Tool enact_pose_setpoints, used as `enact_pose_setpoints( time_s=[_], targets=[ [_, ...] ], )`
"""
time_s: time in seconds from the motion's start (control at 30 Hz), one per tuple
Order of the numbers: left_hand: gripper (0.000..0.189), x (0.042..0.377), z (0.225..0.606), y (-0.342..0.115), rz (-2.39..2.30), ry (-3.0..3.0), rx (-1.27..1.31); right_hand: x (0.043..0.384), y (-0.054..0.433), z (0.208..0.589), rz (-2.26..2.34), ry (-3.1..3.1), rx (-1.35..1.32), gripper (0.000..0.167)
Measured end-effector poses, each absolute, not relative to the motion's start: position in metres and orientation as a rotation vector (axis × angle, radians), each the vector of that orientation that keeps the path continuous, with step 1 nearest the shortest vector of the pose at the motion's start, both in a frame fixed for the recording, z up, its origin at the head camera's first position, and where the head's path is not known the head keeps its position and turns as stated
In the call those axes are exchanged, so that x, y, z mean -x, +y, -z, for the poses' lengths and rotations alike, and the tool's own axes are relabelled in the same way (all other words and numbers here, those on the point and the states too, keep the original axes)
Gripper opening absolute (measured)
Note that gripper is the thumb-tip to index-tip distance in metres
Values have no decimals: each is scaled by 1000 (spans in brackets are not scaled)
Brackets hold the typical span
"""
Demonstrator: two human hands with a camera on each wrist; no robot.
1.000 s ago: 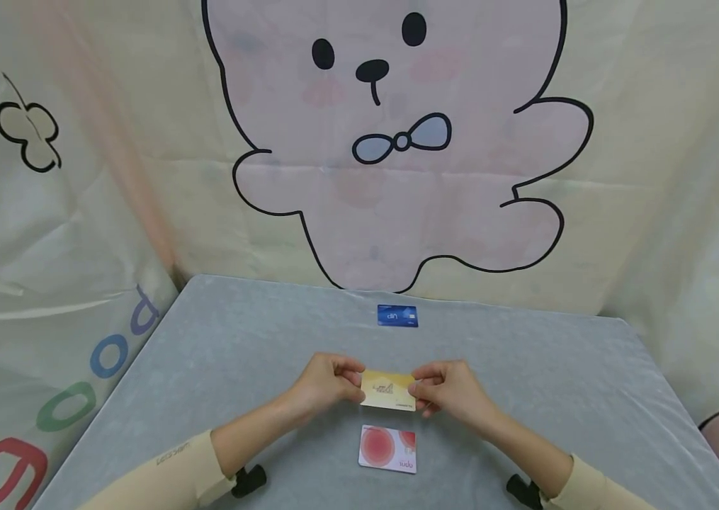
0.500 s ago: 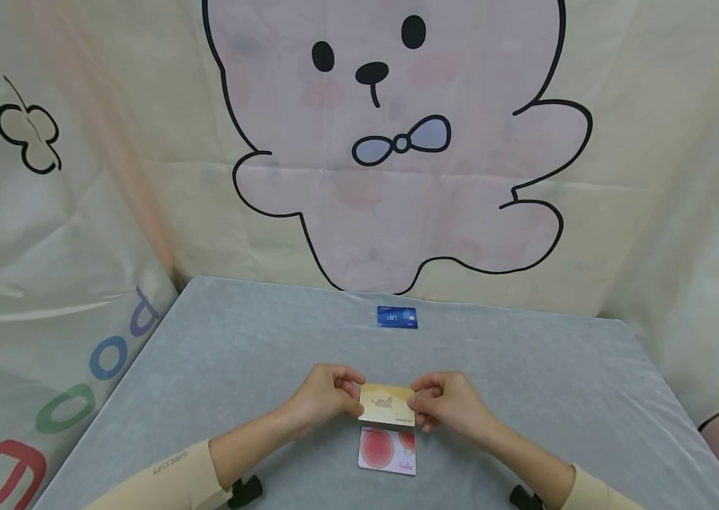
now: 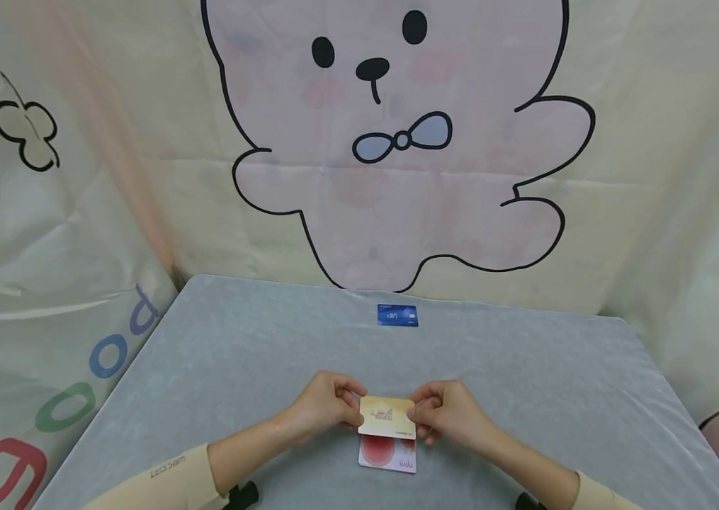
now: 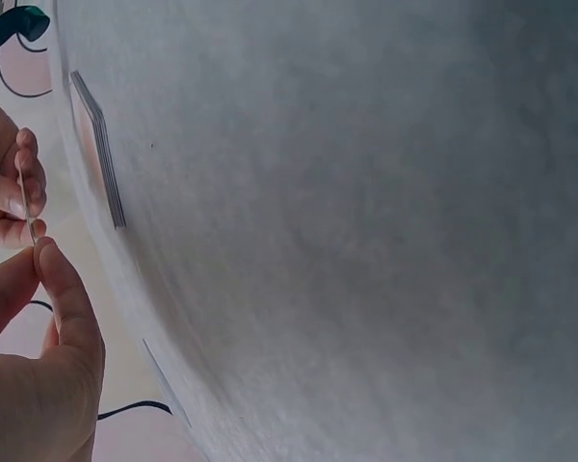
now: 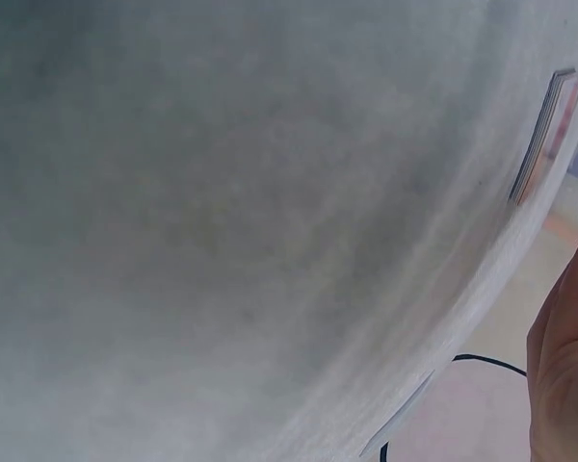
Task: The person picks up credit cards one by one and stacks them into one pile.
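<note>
Both hands hold a yellow card (image 3: pixel 387 417) between them, raised above the table. The left hand (image 3: pixel 327 402) pinches its left edge, and the right hand (image 3: pixel 451 411) pinches the right edge. Below the yellow card lies a short stack of cards (image 3: pixel 387 457), the top one white with a red circle; the yellow card hides its far part in the head view. From the left wrist, the stack (image 4: pixel 98 149) shows several layers, and the held card (image 4: pixel 25 202) appears edge-on, apart from it. In the right wrist view the right hand (image 5: pixel 565 356) is partly cut off.
A blue card (image 3: pixel 397 316) lies near the back edge of the table, which has a grey-blue cloth (image 3: pixel 238 340). Behind it hangs a cream curtain (image 3: pixel 620 142) with a cartoon bear. Dark wrist-camera straps (image 3: pixel 243 495) sit at the sleeves.
The two hands have brought the yellow card nearer to the person, from beyond the stack to over its far part. The stack and the blue card have stayed in place.
</note>
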State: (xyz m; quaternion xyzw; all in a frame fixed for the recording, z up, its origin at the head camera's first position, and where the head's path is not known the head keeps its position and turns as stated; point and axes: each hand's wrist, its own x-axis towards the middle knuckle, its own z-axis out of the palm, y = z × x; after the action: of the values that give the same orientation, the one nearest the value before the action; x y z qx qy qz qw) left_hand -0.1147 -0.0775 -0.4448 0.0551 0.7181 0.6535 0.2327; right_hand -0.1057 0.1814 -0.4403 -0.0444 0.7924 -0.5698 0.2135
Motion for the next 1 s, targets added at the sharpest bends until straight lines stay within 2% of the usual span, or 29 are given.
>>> enact_pose_setpoints(
  time_s=[0.57,1.0],
  targets=[
    [35,106,449,-77,-1763,1943,-173,97,180,445,1530,2202,199,26],
    [34,102,449,-74,-1693,1974,-196,96,182,446,1440,2189,231,16]
  ],
)
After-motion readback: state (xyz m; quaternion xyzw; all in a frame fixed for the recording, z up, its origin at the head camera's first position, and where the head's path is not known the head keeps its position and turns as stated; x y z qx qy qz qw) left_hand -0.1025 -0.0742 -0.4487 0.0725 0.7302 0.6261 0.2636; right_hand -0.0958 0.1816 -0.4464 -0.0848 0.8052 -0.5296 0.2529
